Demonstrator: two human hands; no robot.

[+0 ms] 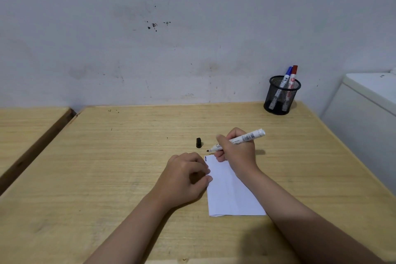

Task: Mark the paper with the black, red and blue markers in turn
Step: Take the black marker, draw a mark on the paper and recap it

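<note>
Currently: black stroke made, first of three colours in hand.
Right hand (pixel 236 152) fingers closed around the uncapped white-barrelled black marker (pixel 237 140), tip just above the folded white paper (pixel 230 191) on the wooden surface (pixel 107 167); short black mark (pixel 206 158) at its far-left corner. Left hand (pixel 184 178), fingers curled and holding nothing, pins the paper's edge. Likely next: recap with black cap (pixel 198 142), fetch red marker (pixel 292 78) from black mesh cup (pixel 278 100); blue marker (pixel 286 77) follows.
</note>
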